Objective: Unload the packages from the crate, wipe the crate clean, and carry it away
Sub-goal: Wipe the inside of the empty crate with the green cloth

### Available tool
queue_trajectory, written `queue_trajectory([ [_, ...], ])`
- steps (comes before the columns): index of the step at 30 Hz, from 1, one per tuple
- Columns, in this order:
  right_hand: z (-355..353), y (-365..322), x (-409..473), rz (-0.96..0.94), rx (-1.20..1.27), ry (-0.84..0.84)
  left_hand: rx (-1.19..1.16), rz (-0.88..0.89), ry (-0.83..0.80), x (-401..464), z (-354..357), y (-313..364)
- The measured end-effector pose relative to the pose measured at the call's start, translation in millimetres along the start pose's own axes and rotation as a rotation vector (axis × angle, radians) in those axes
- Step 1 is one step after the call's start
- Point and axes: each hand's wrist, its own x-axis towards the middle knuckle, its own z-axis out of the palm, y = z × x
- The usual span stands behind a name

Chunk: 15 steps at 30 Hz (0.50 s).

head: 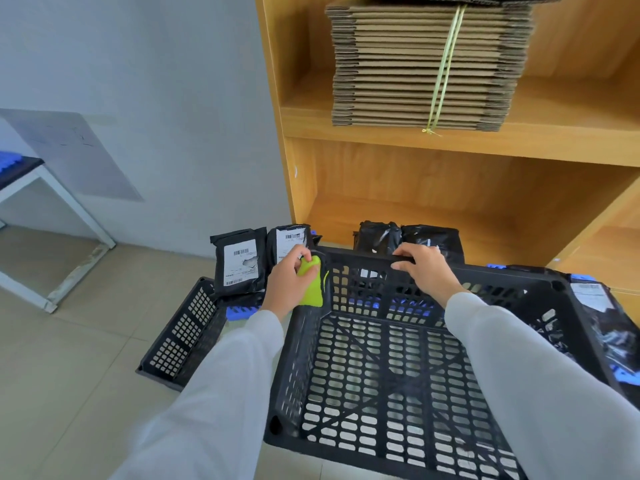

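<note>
While the crate sat upright, long axis running left-right, the left hand gripped a green cloth at its corner; the right hand clasped the far rim.

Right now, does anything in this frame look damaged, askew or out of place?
One thing: the black package standing left of the crate has a torn patch in its white label. Also, a second crate lies tipped on the floor. Otherwise the left hand grips a green cloth at the crate's corner.
</note>
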Motion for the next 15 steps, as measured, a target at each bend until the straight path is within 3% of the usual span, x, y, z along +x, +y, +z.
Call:
queue_trajectory([
  [15, -5, -6, 1, 0.01, -0.085, -0.048, -0.07, -0.075, -0.06, -126, -29, -10],
])
